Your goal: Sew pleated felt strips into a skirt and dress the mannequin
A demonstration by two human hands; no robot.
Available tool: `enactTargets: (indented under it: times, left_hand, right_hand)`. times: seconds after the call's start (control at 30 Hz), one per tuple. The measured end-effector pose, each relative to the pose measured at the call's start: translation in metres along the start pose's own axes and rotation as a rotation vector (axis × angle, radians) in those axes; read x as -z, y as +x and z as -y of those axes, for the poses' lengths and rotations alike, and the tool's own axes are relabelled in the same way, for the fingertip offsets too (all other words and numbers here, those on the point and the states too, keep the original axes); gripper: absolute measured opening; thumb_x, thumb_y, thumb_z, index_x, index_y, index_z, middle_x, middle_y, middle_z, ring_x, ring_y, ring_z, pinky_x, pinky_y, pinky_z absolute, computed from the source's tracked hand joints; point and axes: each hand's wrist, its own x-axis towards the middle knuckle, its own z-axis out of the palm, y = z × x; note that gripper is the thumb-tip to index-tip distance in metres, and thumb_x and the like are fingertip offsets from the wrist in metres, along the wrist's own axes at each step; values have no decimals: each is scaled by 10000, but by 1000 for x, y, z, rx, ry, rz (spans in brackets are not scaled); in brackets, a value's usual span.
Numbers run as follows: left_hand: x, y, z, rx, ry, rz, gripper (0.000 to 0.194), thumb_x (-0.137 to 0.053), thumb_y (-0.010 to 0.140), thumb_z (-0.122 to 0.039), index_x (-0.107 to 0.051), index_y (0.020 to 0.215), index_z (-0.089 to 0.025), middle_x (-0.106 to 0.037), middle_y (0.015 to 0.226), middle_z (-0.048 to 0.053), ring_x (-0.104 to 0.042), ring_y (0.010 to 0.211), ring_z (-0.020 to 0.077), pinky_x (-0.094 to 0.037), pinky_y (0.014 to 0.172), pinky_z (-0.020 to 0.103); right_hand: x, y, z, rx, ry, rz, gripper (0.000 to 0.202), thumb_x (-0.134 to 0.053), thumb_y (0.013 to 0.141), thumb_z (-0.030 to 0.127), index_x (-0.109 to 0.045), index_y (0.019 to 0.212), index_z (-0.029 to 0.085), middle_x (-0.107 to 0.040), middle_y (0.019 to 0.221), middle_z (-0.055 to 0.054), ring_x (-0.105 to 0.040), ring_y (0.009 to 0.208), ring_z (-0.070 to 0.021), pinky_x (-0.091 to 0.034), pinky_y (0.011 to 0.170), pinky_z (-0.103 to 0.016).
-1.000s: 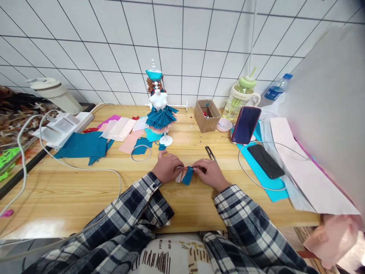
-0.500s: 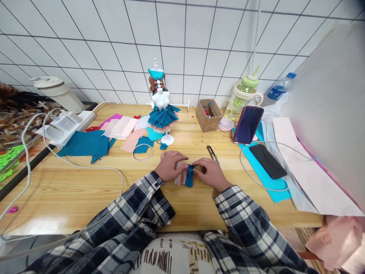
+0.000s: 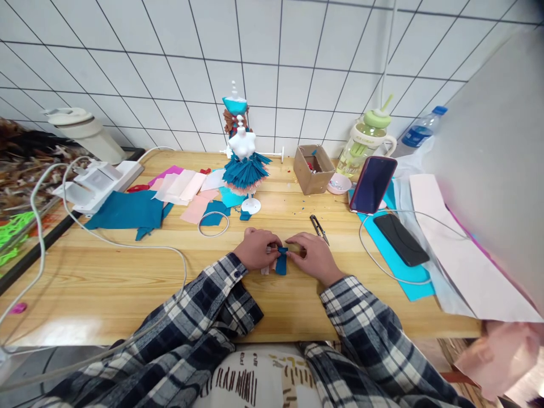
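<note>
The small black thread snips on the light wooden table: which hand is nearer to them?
Right. The right hand is just on the person's side of the snips; the left hand is farther away, to their left.

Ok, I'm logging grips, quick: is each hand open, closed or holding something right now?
Left hand: closed, holding the teal and pink strips.
Right hand: curled at their teal edge; whether it grips cannot be told.

I face a white tiled wall [image 3: 170, 73], dark-grouted; light glares off my wood-grain tabletop [image 3: 106, 283], and a grey panel [image 3: 493, 153] stands on my right.
</note>
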Motion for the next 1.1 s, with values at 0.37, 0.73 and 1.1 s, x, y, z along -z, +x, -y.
enactTargets:
  times: [0.37,0.73,1.1]
  left_hand:
    - [-4,0,2,-14,0,-18,160,-630,791,-319,-702,900,-226,-709,892,19,-636,890,208,-359,824,357]
    - [-9,0,0,-3,2,-42,173,-652,767,-356,-698,869,-225,-709,882,21,-630,900,220,-334,889,402]
    - [-19,0,-6,74,7,-88,129,-613,760,-317,-683,836,-238,-699,839,-2,-613,897,221,-208,1002,515]
  right_hand:
    - [-2,0,7,-19,-88,18,150,-665,836,334,-701,967,268,-687,1008,-18,-620,936,-207,-399,837,-368]
    - [0,0,10,-5,-100,28,72,-654,846,301,-688,872,243,-688,955,-25,-607,890,-193,-368,823,-354]
    - [-4,0,-10,27,177,-9,171,-571,918,267,-741,935,255,-732,990,-18,-660,911,-162,-467,855,-312]
